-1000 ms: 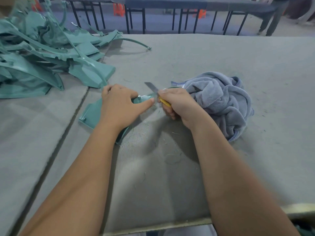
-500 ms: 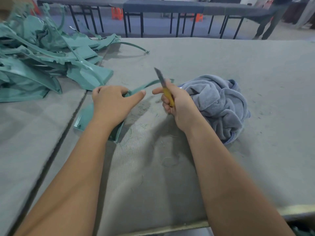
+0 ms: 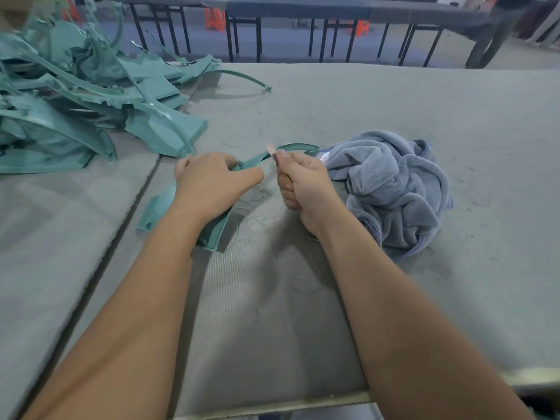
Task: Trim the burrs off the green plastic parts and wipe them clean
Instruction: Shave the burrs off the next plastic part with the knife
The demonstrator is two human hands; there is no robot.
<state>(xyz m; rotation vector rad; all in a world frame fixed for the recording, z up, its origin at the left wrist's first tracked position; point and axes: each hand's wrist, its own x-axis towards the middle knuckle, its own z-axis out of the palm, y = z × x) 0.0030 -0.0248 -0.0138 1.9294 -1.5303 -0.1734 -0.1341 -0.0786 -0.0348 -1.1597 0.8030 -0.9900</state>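
Head view. Item: green plastic part [image 3: 157, 204], lain flat on the grey felt table [image 3: 363, 110], pressed down by the left hand [image 3: 212, 183], whose fingers are laid over it. Its thin curved arm [image 3: 291, 147] is reached toward the grey towel [image 3: 394, 189]. A yellow-handled knife [image 3: 285, 174] is gripped in the right hand [image 3: 303, 183]; the blade is blurred. Step judged: burr trimming, wiping not yet begun. Next called for: a steady stroke along the arm's edge, away from the holding fingers. Untrimmed pile [image 3: 75, 101] is noted at far left.
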